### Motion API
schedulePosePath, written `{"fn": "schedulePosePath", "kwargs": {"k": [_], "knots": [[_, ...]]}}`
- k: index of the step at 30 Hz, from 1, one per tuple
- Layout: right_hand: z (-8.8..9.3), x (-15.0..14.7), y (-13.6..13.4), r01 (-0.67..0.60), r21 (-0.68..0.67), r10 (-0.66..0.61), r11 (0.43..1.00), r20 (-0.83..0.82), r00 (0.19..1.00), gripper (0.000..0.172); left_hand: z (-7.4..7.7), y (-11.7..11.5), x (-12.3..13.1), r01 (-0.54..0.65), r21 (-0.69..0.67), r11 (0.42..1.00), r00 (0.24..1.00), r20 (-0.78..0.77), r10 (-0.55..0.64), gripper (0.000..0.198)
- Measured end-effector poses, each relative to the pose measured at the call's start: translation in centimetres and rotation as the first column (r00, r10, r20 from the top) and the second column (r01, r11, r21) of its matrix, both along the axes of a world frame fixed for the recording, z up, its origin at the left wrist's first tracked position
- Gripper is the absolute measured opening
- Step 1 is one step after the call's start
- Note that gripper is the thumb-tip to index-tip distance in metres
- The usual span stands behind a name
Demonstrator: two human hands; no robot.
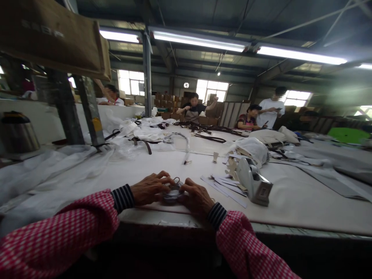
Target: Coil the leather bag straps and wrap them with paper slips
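Near the front edge of the white-covered table (139, 166), a small silvery-grey bundle (173, 193) lies between my two hands. It looks wrapped in clear plastic, and a thin dark loop shows at its top; blur hides what is inside. My left hand (151, 188) bends its fingers onto the bundle's left side. From the right, my right hand (198, 195) grips it with thumb and fingers, partly covering it. White paper strips (226, 185) lie just right of my right hand, beside a grey tape dispenser (255, 184).
A plastic-wrapped strap (186, 145) lies beyond my hands. Dark straps (209, 131) are heaped farther back. Clear plastic sheets (52, 170) cover the left side, near metal posts (90, 112). A brown bag (58, 38) hangs at upper left. Several people are across the table.
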State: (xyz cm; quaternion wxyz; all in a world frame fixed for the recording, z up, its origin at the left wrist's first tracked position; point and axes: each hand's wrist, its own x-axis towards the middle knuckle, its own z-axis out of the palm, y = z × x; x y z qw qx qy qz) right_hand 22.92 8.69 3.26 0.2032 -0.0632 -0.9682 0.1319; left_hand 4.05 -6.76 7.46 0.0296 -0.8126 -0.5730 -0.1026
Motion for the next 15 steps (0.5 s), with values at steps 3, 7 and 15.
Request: {"fn": "schedulePosePath", "kwargs": {"k": [3,7,15], "knots": [[-0.6,-0.8,-1.3,0.107,0.021,-0.107,0.994,-0.035,0.994,0.018,-0.9,0.5,1.2,-0.100,0.026,0.995,0.995,0.014,0.100,0.023],[-0.4,-0.5,-1.3,0.095,-0.010,-0.096,0.995,-0.033,0.995,0.021,-2.5,1.1,2.7,-0.199,0.039,0.979,0.974,0.114,0.194,0.012],[-1.1,-0.2,-0.4,0.124,-0.034,-0.125,0.992,-0.040,0.991,0.019,-2.3,1.3,2.2,-0.177,0.032,0.984,0.976,0.137,0.171,0.019]]}}
